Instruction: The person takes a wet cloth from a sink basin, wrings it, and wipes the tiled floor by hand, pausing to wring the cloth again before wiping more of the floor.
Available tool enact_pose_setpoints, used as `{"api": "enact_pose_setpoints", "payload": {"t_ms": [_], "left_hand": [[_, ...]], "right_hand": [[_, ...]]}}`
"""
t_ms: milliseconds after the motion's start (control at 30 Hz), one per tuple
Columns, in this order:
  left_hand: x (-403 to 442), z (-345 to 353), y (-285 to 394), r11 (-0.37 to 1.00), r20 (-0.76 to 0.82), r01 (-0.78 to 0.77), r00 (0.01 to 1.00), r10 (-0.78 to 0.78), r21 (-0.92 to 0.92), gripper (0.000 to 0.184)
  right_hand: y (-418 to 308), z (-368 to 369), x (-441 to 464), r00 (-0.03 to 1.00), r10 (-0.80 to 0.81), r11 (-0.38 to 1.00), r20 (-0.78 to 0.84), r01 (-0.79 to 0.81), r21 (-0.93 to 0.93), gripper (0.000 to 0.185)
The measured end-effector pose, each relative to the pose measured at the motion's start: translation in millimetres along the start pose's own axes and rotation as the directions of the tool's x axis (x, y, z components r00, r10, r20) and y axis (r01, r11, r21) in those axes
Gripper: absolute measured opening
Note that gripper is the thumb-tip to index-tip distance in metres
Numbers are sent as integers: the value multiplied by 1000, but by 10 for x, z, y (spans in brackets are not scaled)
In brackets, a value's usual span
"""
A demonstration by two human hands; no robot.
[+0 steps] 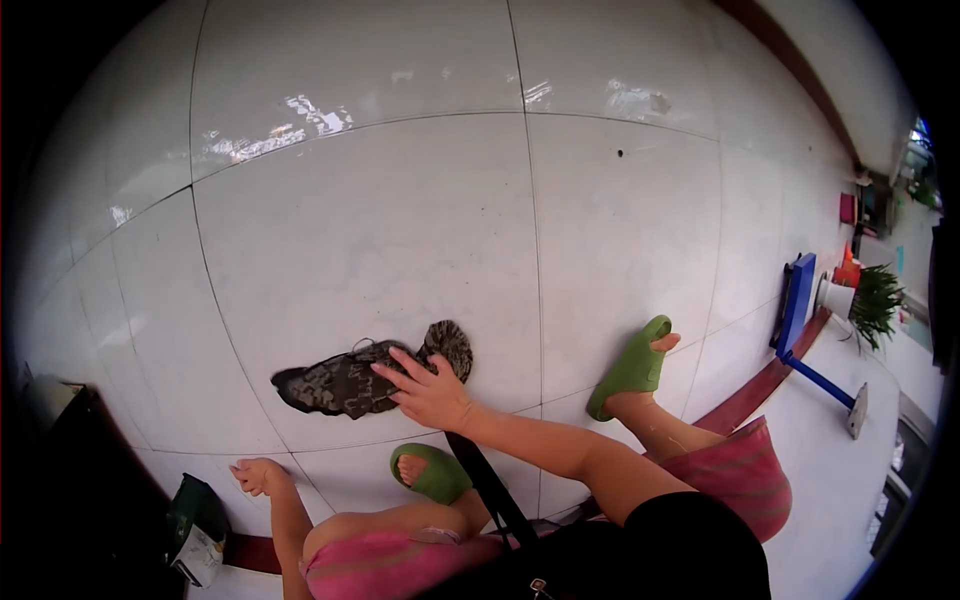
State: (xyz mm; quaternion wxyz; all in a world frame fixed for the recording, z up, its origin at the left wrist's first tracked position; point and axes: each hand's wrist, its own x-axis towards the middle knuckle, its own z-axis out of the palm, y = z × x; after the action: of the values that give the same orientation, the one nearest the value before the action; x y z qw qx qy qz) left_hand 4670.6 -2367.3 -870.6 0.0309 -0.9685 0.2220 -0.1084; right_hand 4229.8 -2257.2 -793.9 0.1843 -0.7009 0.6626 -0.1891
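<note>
A flat piece of camouflage cloth (pixel 345 385), long and dark at its left end, lies on the pale tiled floor. Its right end curls up into a rounded flap; I cannot make out what kind of article it is. Over its right part rests my right hand (pixel 435 392), fingers spread and touching the fabric, hiding some of it. My left hand (pixel 258 476) hangs lower left, apart from the cloth, with loosely bent fingers and nothing in them.
My feet in green slippers (pixel 635 370) stand either side. A dark green bin (pixel 198 520) is at lower left. On the right are a blue platform scale (pixel 797 305) and a potted plant (pixel 876 305).
</note>
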Motion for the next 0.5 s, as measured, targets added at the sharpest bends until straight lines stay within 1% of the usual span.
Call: {"api": "enact_pose_setpoints", "payload": {"t_ms": [33, 67, 100, 133, 167, 200, 233, 267, 300, 333, 400, 433, 467, 500], "left_hand": [[18, 29, -39, 1000, 5, -31, 999, 31, 2, 47], [61, 52, -60, 998, 8, -64, 998, 64, 3, 48], [99, 98, -57, 999, 5, -52, 999, 52, -8, 48], [151, 159, -82, 998, 47, -58, 997, 58, -5, 49], [166, 168, -110, 998, 88, -66, 994, 66, 0, 51], [27, 88, -74, 999, 84, -55, 995, 55, -5, 51], [-243, -47, 56, 986, 95, -165, 982, 165, -11, 52], [-503, -168, 203, 963, 105, -269, 957, 270, -22, 53], [-659, -131, 216, 894, 80, -442, 891, 447, -78, 54], [-827, -96, 214, 793, 47, -596, 795, 605, -125, 56], [-1396, -465, 447, 533, 63, -811, 535, 843, -242, 63], [-1660, -630, 574, 443, 106, -847, 431, 896, -295, 69], [-1923, -825, 710, 346, 147, -870, 314, 938, -350, 77], [-2212, -1142, 943, 420, 372, -825, 281, 885, -378, 88]], "right_hand": [[258, -112, 54, 998, -10, 998, -54, 7, -58, 8], [552, -264, 95, 998, 23, 996, -64, -28, -80, 9], [868, -466, 163, 993, 61, 986, -102, -76, -151, 13], [1219, -660, 225, 982, 129, 959, -137, -158, -234, 15], [1575, -886, 294, 958, 228, 908, -174, -274, -316, 19], [1963, -1082, 336, 914, 296, 842, -279, -387, -375, 24], [2385, -1239, 354, 862, 340, 749, -377, -490, -446, 29], [2809, -1386, 367, 810, 382, 679, -444, -572, -460, 37], [3172, -1555, 405, 770, 406, 621, -493, -628, -469, 39], [3439, -1681, 464, 728, 423, 562, -539, -677, -475, 42], [3746, -1786, 645, 681, 510, 497, -526, -732, -466, 45], [3725, -1736, 764, 725, 420, 571, -545, -678, -463, 43], [3510, -1684, 913, 781, 380, 612, -496, -614, -498, 42], [3203, -1582, 1036, 860, 258, 677, -440, -486, -552, 41]]}}
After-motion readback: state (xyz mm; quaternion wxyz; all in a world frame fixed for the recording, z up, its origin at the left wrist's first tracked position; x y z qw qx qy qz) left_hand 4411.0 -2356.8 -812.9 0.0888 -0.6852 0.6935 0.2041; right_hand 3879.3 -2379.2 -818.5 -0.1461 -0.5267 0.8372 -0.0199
